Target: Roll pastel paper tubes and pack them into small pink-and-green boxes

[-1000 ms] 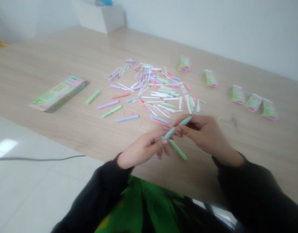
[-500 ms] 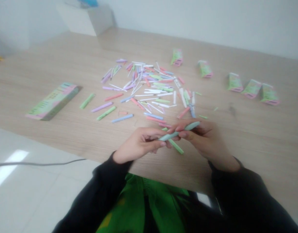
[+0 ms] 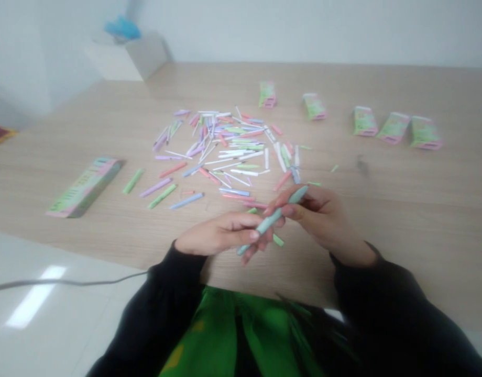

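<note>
Both hands hold one pale green pen (image 3: 269, 222) above the table, slanting from lower left to upper right. My left hand (image 3: 221, 234) pinches its lower part between thumb and fingers. Around its upper part are the thumb and fingers of my right hand (image 3: 319, 217). A bright green pen part (image 3: 278, 240) lies on the table, partly hidden behind the hands. Beyond them spreads a loose pile of pen parts (image 3: 241, 155) in white, purple, red, green and blue, with thin white refills among them.
A green and pink printed box (image 3: 81, 188) lies at the left. Several small green and pink packs (image 3: 364, 121) stand at the back right. A white box (image 3: 134, 57) with something blue on top is at the back left. A cable (image 3: 87, 283) runs below the table's front edge.
The pen has tilted more steeply, and its lower end now sticks out past my left fingers. The camera view has shifted, so the table's things appear farther left and mostly lower.
</note>
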Motion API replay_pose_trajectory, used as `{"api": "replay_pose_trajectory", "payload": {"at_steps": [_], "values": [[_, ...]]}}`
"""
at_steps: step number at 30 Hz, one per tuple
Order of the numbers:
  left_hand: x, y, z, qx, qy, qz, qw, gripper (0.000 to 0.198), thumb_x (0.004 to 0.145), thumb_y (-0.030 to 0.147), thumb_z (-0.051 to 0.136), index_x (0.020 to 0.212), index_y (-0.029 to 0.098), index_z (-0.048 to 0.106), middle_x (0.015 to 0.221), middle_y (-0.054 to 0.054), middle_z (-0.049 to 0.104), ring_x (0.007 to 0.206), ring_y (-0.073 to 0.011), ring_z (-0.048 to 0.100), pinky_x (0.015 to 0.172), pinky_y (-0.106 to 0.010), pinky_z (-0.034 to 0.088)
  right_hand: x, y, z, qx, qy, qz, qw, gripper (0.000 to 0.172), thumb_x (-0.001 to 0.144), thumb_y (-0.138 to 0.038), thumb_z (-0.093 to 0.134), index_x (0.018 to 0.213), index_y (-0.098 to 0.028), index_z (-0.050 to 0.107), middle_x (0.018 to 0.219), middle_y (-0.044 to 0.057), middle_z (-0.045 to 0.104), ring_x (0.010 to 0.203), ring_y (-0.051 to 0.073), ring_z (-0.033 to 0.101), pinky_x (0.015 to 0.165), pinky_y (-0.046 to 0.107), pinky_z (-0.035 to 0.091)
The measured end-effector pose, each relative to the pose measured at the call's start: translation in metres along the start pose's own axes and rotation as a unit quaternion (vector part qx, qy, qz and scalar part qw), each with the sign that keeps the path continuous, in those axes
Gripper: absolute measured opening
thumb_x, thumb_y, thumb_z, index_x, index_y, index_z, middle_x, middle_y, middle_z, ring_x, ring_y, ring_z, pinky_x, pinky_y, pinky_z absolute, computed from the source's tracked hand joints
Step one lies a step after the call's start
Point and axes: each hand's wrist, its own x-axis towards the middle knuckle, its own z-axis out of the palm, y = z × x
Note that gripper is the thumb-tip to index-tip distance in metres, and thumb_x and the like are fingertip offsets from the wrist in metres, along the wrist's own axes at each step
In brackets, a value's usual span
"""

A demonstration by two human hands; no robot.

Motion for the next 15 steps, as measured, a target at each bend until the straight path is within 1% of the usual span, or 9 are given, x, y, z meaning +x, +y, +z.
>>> {"api": "replay_pose_trajectory", "payload": {"at_steps": [2,3,5,7,9,11,12,13,15], "values": [[0.003,-0.004,0.003,-0.013,-0.029,-0.010,0.999,0.031,0.102,0.043,0.057,0.113,0.016,0.066,0.077,-0.002,0.062,0.049,-0.0061,0.047,0.045,-0.019,0.037,0.000,-0.003,-0.003,0.005,-0.002,0.001,1.000,0.003,0.090,-0.026,0.078,0.092,-0.024,0.080,0.079,-0.001,0.079,0.067,0.010,0.069,0.065,0.021,0.057],[0.004,-0.005,0.006,-0.024,-0.023,-0.005,0.999,0.031,0.103,0.043,0.055,0.115,0.016,0.064,0.069,0.001,0.059,0.043,-0.0048,0.040,0.042,-0.017,0.032,0.000,-0.004,-0.004,0.009,0.000,-0.001,1.000,0.004,0.089,-0.027,0.079,0.091,-0.024,0.080,0.079,0.000,0.079,0.066,0.010,0.069,0.064,0.021,0.057],[0.009,-0.008,0.010,-0.025,0.039,0.031,0.998,0.032,0.102,0.043,0.057,0.114,0.016,0.066,0.056,0.007,0.049,0.038,-0.0042,0.030,0.040,-0.017,0.025,0.002,-0.005,-0.004,0.007,0.021,-0.013,1.000,0.009,0.086,-0.031,0.082,0.089,-0.023,0.079,0.077,0.000,0.078,0.064,0.011,0.068,0.063,0.023,0.057],[0.012,-0.008,0.015,0.046,0.145,0.074,0.986,0.032,0.099,0.042,0.062,0.110,0.015,0.073,0.057,0.004,0.053,0.045,-0.0075,0.042,0.046,-0.019,0.036,0.003,-0.004,-0.003,-0.020,0.061,-0.020,0.998,0.015,0.083,-0.035,0.084,0.085,-0.022,0.079,0.071,-0.001,0.076,0.062,0.012,0.067,0.061,0.024,0.057],[0.015,-0.005,0.020,0.163,0.244,0.104,0.950,0.029,0.097,0.039,0.065,0.111,0.018,0.078,0.076,-0.004,0.070,0.072,-0.0166,0.065,0.070,-0.026,0.053,0.005,-0.001,-0.001,-0.053,0.108,-0.018,0.993,0.020,0.081,-0.039,0.086,0.081,-0.021,0.078,0.066,-0.001,0.073,0.060,0.012,0.067,0.059,0.024,0.056],[0.017,-0.001,0.024,0.252,0.291,0.120,0.915,0.026,0.097,0.037,0.065,0.111,0.020,0.079,0.101,-0.009,0.078,0.106,-0.0256,0.068,0.097,-0.035,0.051,0.006,0.002,0.001,-0.072,0.141,-0.013,0.987,0.025,0.079,-0.044,0.086,0.078,-0.021,0.077,0.064,-0.001,0.072,0.059,0.013,0.067,0.058,0.025,0.056],[0.017,0.000,0.025,0.272,0.295,0.121,0.908,0.027,0.097,0.038,0.064,0.110,0.020,0.079,0.106,-0.009,0.078,0.114,-0.0276,0.067,0.103,-0.037,0.048,0.007,0.004,0.001,-0.076,0.151,-0.012,0.985,0.027,0.079,-0.046,0.086,0.077,-0.021,0.076,0.064,-0.001,0.073,0.058,0.013,0.067,0.058,0.025,0.057],[0.018,0.002,0.026,0.281,0.292,0.118,0.907,0.029,0.098,0.041,0.062,0.108,0.020,0.079,0.105,-0.009,0.078,0.112,-0.0280,0.067,0.103,-0.037,0.048,0.007,0.005,0.002,-0.080,0.159,-0.013,0.984,0.029,0.079,-0.048,0.085,0.076,-0.021,0.076,0.064,-0.001,0.073,0.058,0.013,0.068,0.057,0.026,0.057],[0.019,0.003,0.026,0.281,0.298,0.102,0.907,0.039,0.101,0.047,0.054,0.095,0.018,0.079,0.087,-0.007,0.075,0.092,-0.0243,0.068,0.090,-0.035,0.051,0.007,0.007,0.002,-0.089,0.166,-0.014,0.982,0.030,0.080,-0.049,0.083,0.076,-0.020,0.075,0.065,-0.001,0.074,0.058,0.013,0.068,0.057,0.026,0.057]]}}
